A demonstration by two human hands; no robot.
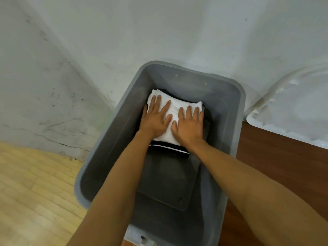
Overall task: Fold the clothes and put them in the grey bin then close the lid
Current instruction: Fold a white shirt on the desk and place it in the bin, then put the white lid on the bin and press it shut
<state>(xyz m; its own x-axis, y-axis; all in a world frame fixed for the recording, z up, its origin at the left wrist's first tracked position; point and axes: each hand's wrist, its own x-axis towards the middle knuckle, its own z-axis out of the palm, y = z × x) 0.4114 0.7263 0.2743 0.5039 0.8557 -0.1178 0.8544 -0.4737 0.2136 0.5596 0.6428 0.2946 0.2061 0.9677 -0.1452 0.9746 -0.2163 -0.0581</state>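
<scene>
The grey bin (pixel 232 110) stands open below me, against the wall. At its far end lies a folded white garment (pixel 177 105) on top of a stack of dark folded clothes (pixel 168 150). My left hand (pixel 156 118) lies flat on the white garment's left side, fingers straight and spread. My right hand (pixel 190 123) lies flat beside it on the right side, fingers straight. Both press down on the cloth. The bin's near half shows bare grey floor.
A white lid (pixel 292 110) lies on a brown wooden surface (pixel 266 160) to the right of the bin. A scuffed white wall (pixel 88 50) rises behind. Light wooden floor (pixel 35 192) spreads at the lower left.
</scene>
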